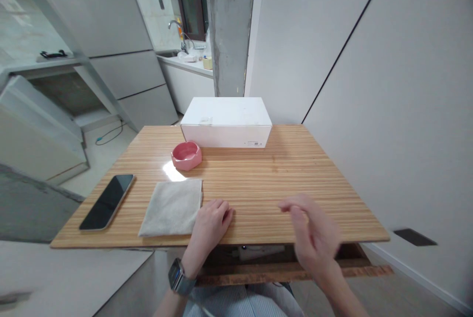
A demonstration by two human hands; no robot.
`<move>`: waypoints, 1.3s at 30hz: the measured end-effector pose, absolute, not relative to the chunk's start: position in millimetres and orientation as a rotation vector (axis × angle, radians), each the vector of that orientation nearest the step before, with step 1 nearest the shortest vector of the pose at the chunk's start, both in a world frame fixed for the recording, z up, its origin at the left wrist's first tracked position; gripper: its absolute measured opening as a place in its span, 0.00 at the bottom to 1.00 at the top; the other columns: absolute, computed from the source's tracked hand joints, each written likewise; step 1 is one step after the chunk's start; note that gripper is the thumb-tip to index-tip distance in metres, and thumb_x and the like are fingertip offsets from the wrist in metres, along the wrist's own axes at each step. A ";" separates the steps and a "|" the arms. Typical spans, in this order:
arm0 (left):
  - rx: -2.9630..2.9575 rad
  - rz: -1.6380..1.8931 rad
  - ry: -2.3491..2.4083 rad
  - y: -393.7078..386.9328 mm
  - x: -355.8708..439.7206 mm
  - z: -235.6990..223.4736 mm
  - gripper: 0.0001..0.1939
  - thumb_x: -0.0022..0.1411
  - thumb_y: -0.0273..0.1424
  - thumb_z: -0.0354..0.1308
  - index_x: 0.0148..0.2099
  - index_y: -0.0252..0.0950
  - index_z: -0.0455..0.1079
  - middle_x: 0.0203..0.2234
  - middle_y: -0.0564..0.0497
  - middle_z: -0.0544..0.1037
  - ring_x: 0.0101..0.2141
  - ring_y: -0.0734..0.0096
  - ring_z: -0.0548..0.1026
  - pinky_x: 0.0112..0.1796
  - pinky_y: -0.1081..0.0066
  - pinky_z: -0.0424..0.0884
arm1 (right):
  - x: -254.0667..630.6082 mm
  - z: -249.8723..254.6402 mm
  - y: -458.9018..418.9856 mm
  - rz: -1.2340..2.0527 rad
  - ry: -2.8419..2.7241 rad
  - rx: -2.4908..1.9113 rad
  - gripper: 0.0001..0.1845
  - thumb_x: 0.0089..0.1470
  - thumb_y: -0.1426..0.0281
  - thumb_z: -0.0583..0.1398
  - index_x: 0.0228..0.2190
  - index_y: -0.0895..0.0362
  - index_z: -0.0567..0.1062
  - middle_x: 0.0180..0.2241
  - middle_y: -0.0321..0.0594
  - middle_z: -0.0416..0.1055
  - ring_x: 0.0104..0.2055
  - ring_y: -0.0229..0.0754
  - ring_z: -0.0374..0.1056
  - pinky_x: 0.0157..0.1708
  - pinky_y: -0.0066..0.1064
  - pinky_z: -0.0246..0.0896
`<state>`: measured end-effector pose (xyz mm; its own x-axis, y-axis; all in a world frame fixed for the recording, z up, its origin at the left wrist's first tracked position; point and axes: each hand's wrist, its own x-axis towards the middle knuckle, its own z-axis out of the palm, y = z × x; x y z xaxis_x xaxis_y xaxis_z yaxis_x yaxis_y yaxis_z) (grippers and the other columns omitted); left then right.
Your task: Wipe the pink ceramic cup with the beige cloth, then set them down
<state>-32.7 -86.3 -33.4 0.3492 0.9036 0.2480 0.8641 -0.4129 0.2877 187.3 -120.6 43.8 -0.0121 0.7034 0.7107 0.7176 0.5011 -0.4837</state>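
My left hand point(212, 222) rests on the table by the right edge of a folded grey cloth point(173, 208). Its fingers are curled in, and nothing shows in them. A smartwatch point(177, 273) sits on that wrist. Over the table's front edge, to the right, hovers my right hand point(314, 230), a little blurred. Its fingers are bent inward with the thumb tip close to the index finger, and no object is visible in it. Beyond the cloth stands a pink ashtray-like dish point(186, 156). A dark-screened phone point(108, 202) lies at the left.
A white box point(227, 122) stands at the back of the wooden table point(295, 169). Below the front edge an open drawer point(258, 277) holds a white item. A white wall panel point(354, 85) rises at the right; a sink faucet point(181, 33) is far back.
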 end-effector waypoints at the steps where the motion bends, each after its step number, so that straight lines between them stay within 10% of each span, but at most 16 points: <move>1: 2.494 0.561 1.638 -85.9 -32.6 -33.3 0.12 0.67 0.32 0.47 0.30 0.38 0.62 0.28 0.52 0.73 0.31 0.69 0.70 0.33 0.69 0.62 | 183.1 32.2 -116.3 -0.041 -1.774 -1.224 0.09 0.61 0.68 0.54 0.35 0.58 0.72 0.31 0.37 0.71 0.32 0.36 0.68 0.33 0.28 0.63; 13: 2.494 0.543 1.648 -86.8 -31.8 -30.4 0.12 0.67 0.32 0.46 0.30 0.38 0.61 0.28 0.52 0.72 0.31 0.68 0.70 0.33 0.68 0.62 | 165.5 -35.2 -101.2 0.071 -2.197 -1.665 0.13 0.62 0.67 0.52 0.25 0.54 0.65 0.24 0.34 0.69 0.26 0.37 0.64 0.28 0.29 0.46; 39: 2.504 0.530 1.667 -86.4 -31.7 -30.2 0.11 0.66 0.32 0.48 0.30 0.38 0.62 0.28 0.52 0.72 0.31 0.68 0.70 0.33 0.68 0.62 | 166.5 -35.0 -101.4 0.074 -2.206 -1.646 0.13 0.62 0.67 0.51 0.26 0.54 0.65 0.25 0.34 0.69 0.27 0.36 0.64 0.29 0.29 0.46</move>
